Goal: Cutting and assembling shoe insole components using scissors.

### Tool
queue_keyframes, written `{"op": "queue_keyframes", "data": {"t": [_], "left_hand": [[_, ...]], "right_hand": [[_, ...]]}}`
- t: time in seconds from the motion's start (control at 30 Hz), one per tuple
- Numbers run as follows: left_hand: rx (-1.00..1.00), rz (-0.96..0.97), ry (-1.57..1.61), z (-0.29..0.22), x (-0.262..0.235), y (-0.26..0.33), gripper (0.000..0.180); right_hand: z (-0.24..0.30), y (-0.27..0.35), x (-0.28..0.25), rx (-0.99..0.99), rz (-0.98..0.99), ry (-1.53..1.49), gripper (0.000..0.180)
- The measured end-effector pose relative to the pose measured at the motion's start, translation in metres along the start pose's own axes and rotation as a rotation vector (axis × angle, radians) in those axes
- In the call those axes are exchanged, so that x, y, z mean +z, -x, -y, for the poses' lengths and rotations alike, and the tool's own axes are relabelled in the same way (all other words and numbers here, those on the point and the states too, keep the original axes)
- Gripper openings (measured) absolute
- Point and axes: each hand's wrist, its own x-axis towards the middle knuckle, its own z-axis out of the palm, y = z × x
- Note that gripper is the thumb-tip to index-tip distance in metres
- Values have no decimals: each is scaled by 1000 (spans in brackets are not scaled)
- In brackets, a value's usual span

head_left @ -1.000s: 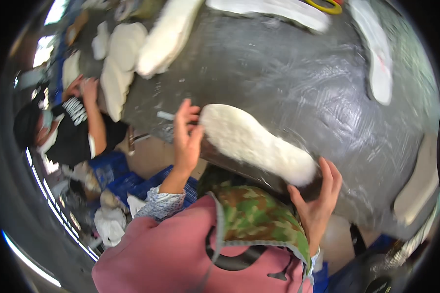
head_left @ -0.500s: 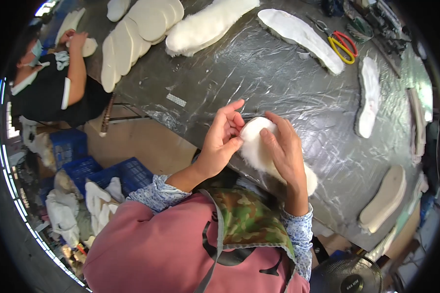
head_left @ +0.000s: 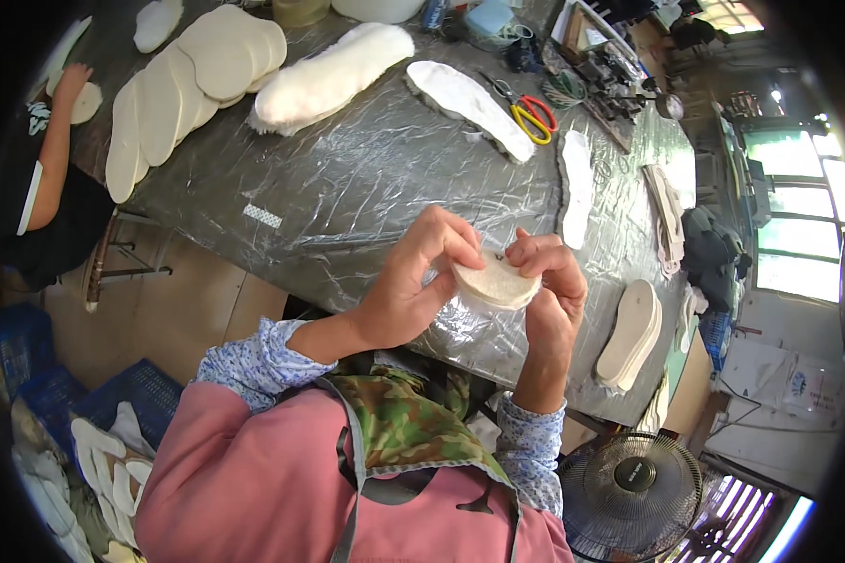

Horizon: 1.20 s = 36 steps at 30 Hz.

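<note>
Between my two hands is a fleece insole [head_left: 496, 283], held above the near edge of the table. Its smooth cream side faces up, and white fluff shows along its lower rim; most of its length is hidden from view. My left hand [head_left: 411, 281] pinches its left edge with fingers and thumb. On the other side, the curled fingers of my right hand [head_left: 552, 286] grip the right edge. Beyond my right hand lies a narrow white insole [head_left: 576, 188], and a stack of cream insoles [head_left: 629, 336] rests farther right.
Fanned cream insoles [head_left: 164, 98] and fluffy white insoles [head_left: 333, 75] lie along the far left. Scissors with red and yellow handles [head_left: 533, 119] sit beside another white insole [head_left: 469, 105]. A fan [head_left: 634, 479] stands lower right; blue crates [head_left: 131, 399] are lower left. A co-worker's arm [head_left: 61, 159] reaches the table.
The insole has turned from fluffy side up to smooth side up, tilted end-on. My right hand has gone from lying over the fluff to gripping the edge. The view has swung right.
</note>
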Motion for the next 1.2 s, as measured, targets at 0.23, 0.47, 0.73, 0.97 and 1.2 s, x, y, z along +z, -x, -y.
{"op": "queue_keyframes", "data": {"t": [0.23, 0.47, 0.73, 0.97, 1.2], "left_hand": [[202, -17, -129, 2, 0, -6, 31], [22, -3, -272, 31, 0, 41, 34], [222, 332, -633, 48, 29, 88, 32], [20, 623, -778, 44, 52, 89, 35], [-47, 393, -851, 50, 50, 74, 21]], "right_hand": [[-5, 8, 7, -122, -51, 109, 20], [-47, 62, 22, 12, -235, 386, 24], [-55, 158, 15, 674, -636, -266, 34], [-71, 186, -2, 572, -632, -358, 40], [-81, 182, -11, 602, -618, -340, 41]]}}
